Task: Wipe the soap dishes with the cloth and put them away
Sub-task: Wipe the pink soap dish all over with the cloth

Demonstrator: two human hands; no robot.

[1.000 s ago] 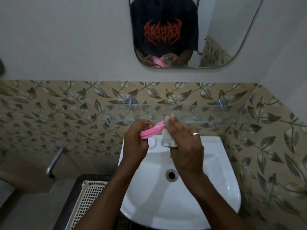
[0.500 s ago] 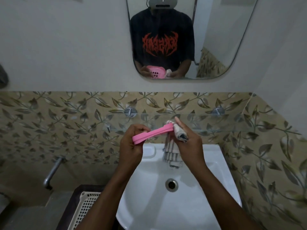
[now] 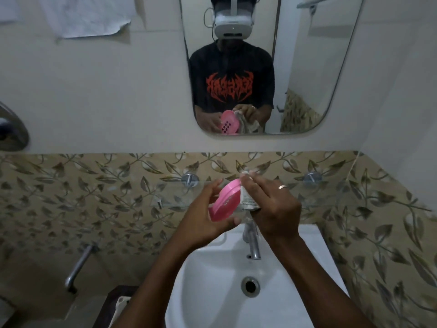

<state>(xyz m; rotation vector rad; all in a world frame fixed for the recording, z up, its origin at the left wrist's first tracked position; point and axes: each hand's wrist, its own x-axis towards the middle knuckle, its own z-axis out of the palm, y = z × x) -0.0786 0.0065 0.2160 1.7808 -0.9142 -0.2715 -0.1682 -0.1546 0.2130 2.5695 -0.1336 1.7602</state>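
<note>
Dish (image 3: pixel 224 202): tilted, long axis rising rightward.
Left hand (image 3: pixel 201 223): grips its lower end.
Right hand (image 3: pixel 274 204): nearer the top rim, pinching cloth (image 3: pixel 247 201) against it.

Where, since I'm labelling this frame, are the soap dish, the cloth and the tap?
soap dish (image 3: pixel 224 201), head view, middle of its pink face.
cloth (image 3: pixel 247 200), head view, pale strip just right of the dish.
tap (image 3: pixel 253 241), head view, middle of its metal stem.
</note>
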